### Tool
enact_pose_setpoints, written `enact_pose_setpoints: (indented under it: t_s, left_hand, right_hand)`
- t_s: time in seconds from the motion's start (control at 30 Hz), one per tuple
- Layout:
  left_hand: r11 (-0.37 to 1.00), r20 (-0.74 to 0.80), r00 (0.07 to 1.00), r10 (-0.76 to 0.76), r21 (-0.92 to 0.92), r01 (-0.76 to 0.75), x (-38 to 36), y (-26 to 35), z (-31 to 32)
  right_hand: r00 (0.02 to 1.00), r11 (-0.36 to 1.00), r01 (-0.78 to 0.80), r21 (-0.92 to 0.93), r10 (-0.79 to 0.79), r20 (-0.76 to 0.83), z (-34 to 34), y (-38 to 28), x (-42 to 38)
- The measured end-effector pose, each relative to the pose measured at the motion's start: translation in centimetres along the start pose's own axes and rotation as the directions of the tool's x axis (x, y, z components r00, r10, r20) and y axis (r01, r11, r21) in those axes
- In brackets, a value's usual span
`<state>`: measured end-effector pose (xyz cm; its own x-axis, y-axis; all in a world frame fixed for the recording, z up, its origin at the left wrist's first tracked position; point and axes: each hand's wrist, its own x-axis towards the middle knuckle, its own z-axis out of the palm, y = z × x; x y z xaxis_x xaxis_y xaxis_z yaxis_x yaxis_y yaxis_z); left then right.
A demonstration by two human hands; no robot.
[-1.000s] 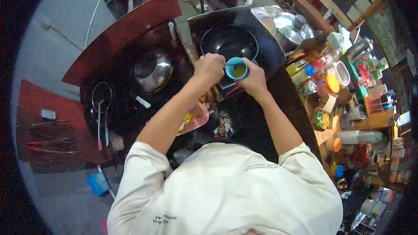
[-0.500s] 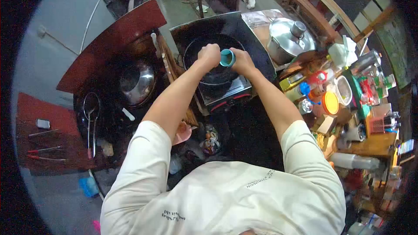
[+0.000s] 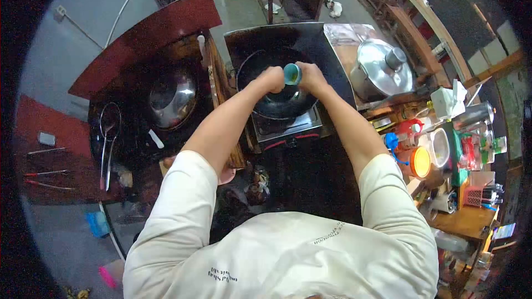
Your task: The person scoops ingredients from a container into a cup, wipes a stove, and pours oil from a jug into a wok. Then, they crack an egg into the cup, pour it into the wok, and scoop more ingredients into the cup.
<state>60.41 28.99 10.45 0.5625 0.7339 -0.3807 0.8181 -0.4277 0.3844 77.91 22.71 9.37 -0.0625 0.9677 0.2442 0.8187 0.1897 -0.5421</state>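
Over a dark wok (image 3: 252, 72), my right hand (image 3: 312, 78) is wrapped round a small teal cup (image 3: 292, 75), whose open mouth faces me and shows something yellowish-green inside. My left hand (image 3: 271, 80) is closed just to the left of the cup, close to its rim. What its fingers hold, if anything, is hidden. Beneath the hands the wok stands on a gas stove (image 3: 296, 124) with a metal top and a dark splash guard behind it.
A lidded steel pot (image 3: 382, 69) stands right of the stove. Another metal wok (image 3: 173, 99) sits to the left, near a wire strainer (image 3: 110, 120) and tongs (image 3: 50, 174). An orange-lidded tub (image 3: 420, 161), bottles and containers crowd the right side.
The view has shifted slightly, so the surroundings sit differently in the frame. Both hands stay over the wok, with the teal cup still in my right hand.
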Motion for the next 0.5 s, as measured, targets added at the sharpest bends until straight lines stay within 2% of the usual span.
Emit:
enact_pose_setpoints:
  t_s: [0.03, 0.13, 0.27, 0.3, 0.33, 0.4, 0.43, 0.47, 0.5]
  left_hand:
    - [0.999, -0.148, 0.989, -0.014, -0.052, 0.006, 0.1, 0.1, 0.5]
    - [0.997, -0.17, 0.982, -0.083, -0.006, 0.083, -0.4, 0.0, -0.2]
    - [0.992, -0.223, 0.971, -0.083, 0.074, 0.102, -2.6, 2.0, -2.1]
    - [0.997, -0.052, 0.996, -0.068, 0.041, 0.07, -2.1, 2.0, -2.2]
    - [0.997, -0.048, 0.996, -0.07, 0.036, 0.071, -2.1, 1.7, -1.9]
    - [0.99, -0.299, 0.954, -0.029, 0.124, 0.069, -2.4, 1.4, -2.4]
    - [0.997, -0.15, 0.988, -0.044, 0.055, 0.053, -1.2, 0.6, -1.4]
    - [0.997, -0.144, 0.989, -0.046, 0.05, 0.054, -0.3, -0.2, -0.3]
    - [0.996, -0.26, 0.966, -0.012, 0.087, 0.036, -1.1, 0.1, -0.7]
  right_hand:
    - [1.0, 1.0, 0.001, 0.009, -0.001, 0.013, 0.4, 0.3, 0.1]
    - [0.999, 0.999, -0.048, 0.012, 0.047, 0.025, 0.5, 0.2, 0.4]
    - [0.999, 0.998, -0.031, 0.059, 0.029, 0.028, 0.1, 0.4, 1.1]
    - [0.999, 0.999, -0.032, 0.019, 0.031, 0.03, 0.1, 0.2, 1.0]
    - [0.999, 0.999, -0.033, -0.02, 0.034, 0.036, 0.1, 0.1, 0.8]
    - [0.998, 0.999, -0.028, -0.018, 0.028, 0.049, -0.1, 0.0, 1.1]
    - [0.998, 0.999, -0.027, -0.016, 0.028, 0.06, -0.2, 0.1, 1.1]
    - [0.997, 0.999, -0.031, -0.015, 0.032, 0.067, 0.0, 0.2, 0.9]
    - [0.996, 0.997, -0.032, -0.063, 0.038, 0.085, 0.3, 0.3, 1.0]
